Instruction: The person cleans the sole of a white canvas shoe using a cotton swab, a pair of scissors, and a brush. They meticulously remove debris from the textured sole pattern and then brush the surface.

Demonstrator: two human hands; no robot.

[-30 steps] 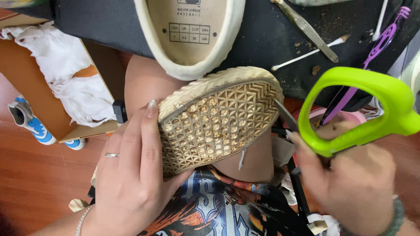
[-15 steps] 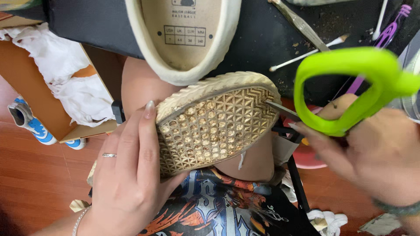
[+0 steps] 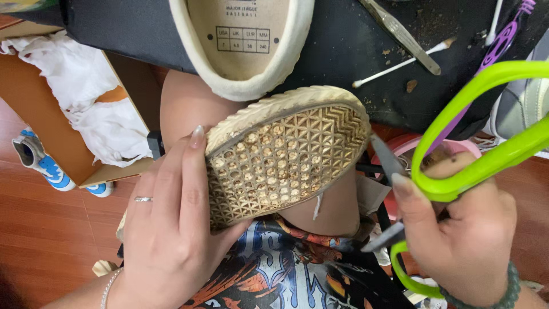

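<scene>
Leftmost, box: an open brown cardboard box (image 3: 40,114) with white crumpled paper (image 3: 86,109) stands on the wooden floor (image 3: 34,240); a small blue-and-white shoe (image 3: 43,166) lies just beside it.
Left hand: the left hand (image 3: 171,229) is closed around the edge of the shoe sole (image 3: 286,154), fingers flat along its rim, steadying it tread-up over the knee.
Sole: a loose thread (image 3: 317,206) hangs from its lower edge.
Counter: the black counter (image 3: 354,46) above carries a second shoe (image 3: 246,40), insole up, tweezers (image 3: 400,34) and a cotton swab (image 3: 400,63).
Right hand: the right hand (image 3: 457,234) grips green-handled scissors (image 3: 480,149), blades parted, tips just beside the sole's right edge.
Step in hand: apparently trimming the sole's rim.
Next move: probably calls for bringing the blades squarely to the stray material while the sole is held firm.
</scene>
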